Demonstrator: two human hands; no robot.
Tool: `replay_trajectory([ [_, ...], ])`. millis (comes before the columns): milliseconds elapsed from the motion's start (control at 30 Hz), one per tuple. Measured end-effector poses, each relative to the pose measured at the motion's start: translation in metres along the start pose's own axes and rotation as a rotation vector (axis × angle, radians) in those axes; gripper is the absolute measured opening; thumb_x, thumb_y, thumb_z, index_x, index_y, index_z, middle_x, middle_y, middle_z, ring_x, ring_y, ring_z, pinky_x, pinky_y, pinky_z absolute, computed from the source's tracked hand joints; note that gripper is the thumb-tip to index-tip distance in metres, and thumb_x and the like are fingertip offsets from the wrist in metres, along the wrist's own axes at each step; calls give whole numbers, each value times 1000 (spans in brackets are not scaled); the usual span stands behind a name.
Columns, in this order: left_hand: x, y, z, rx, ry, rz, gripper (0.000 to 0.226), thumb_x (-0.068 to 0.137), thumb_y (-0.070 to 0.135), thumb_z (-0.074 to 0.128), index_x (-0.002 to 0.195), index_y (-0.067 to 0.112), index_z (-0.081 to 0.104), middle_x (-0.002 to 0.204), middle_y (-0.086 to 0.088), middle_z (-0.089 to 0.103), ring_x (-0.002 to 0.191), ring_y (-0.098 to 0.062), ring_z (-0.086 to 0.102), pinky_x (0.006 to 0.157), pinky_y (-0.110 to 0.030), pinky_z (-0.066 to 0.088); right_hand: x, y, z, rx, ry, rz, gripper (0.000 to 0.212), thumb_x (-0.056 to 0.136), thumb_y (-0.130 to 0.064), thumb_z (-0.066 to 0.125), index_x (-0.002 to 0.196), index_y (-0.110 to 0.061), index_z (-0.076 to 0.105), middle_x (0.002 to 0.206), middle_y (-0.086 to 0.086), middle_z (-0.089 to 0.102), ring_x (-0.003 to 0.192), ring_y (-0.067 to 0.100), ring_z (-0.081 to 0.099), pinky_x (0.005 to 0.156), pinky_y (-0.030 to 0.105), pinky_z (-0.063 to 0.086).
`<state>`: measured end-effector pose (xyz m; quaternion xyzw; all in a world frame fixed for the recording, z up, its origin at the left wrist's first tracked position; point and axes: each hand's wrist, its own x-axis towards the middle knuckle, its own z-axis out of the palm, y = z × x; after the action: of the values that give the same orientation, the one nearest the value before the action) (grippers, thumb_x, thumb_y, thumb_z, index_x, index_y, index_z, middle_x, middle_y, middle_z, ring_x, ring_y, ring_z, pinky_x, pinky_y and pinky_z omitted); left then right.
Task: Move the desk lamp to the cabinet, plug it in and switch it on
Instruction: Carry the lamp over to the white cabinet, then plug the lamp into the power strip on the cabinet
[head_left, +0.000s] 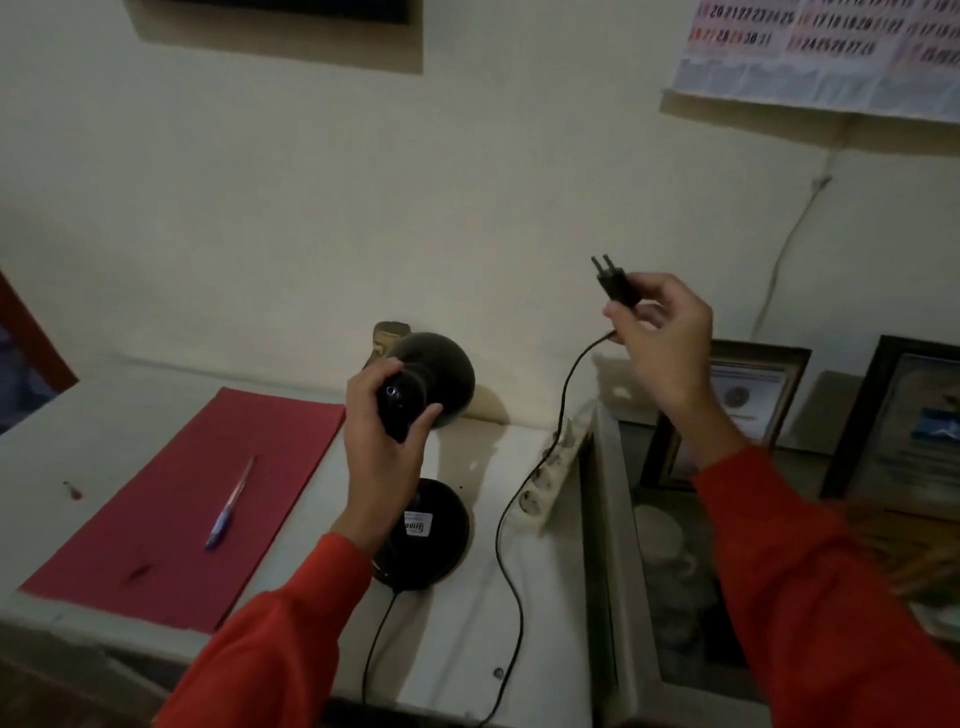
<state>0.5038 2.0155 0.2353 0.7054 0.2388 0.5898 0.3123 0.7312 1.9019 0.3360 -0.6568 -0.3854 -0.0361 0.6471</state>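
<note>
Left hand (382, 436) gripping lamp (415, 384), right hand (662, 338) pinching plug (615, 283), prongs up-left

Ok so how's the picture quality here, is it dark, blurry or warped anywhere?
Head view: dim and grainy, the lamp unlit; the right hand casts a soft shadow on the wall; the calendar digits are smeared and the right sleeve edge is blurred; the wide lens makes the cabinet edges lean.

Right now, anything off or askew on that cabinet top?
The power strip is tipped on its edge against the glass case, sockets facing sideways, not lying flat. A small red mark sits on the cabinet left of the red folder. Otherwise nothing stands out.
</note>
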Motion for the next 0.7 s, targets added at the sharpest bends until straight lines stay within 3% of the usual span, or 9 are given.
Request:
replay_trajectory([
  [67,-1,-7,1,3,-1,-3,54,76,6,74,121,17,47,122,4,48,117,-21,51,102,-41,43,-13,13,0,-63,5,-61,31,80,0,68,96,-25,62,91,-3,67,74,14,64,69,34,58],
  [133,1,-10,2,8,2,0,55,75,6,75,122,16,47,122,4,47,118,-20,50,103,-39,43,-23,22,-3,-138,-6,-124,34,79,-1,69,99,-28,62,92,-3,67,75,12,65,70,26,57],
  [233,4,-10,4,39,-14,-20,56,73,7,77,120,20,48,120,6,48,115,-11,50,101,-22,43,-35,34,-11,-226,-31,-98,34,80,-3,68,100,-30,62,83,-13,64,66,-3,61,56,5,47],
  [300,8,-11,7,75,-63,-21,57,72,8,79,118,22,48,117,7,48,110,-4,48,97,-9,40,-41,41,-17,-268,-53,-78,32,80,0,68,100,-25,65,72,-16,56,56,-1,54,49,2,39],
  [400,13,-11,14,108,-109,-28,56,71,7,79,116,22,49,115,7,47,108,-7,47,94,-4,38,-47,40,-27,-341,-128,-155,27,80,3,68,103,-12,66,74,-15,54,57,3,54,51,2,40],
  [467,13,-9,17,122,-123,-31,55,72,6,78,116,20,48,115,3,48,108,-8,47,94,-8,39,-46,36,-33,-355,-159,-174,28,80,2,68,104,-12,66,77,-14,57,58,7,55,52,5,42],
  [600,14,-3,17,248,-165,-47,54,74,12,75,120,17,47,125,-8,49,116,-19,47,95,-30,47,-42,30,-41,-409,-248,-161,30,79,0,70,105,-14,66,91,-2,65,62,13,61,58,17,54],
  [700,15,5,17,435,-145,87,52,77,18,72,123,12,49,134,-15,48,131,-31,36,106,-47,40,-42,32,-42,-472,-366,-149,28,79,-2,72,104,-13,69,91,-4,64,65,18,62,62,25,55],
])
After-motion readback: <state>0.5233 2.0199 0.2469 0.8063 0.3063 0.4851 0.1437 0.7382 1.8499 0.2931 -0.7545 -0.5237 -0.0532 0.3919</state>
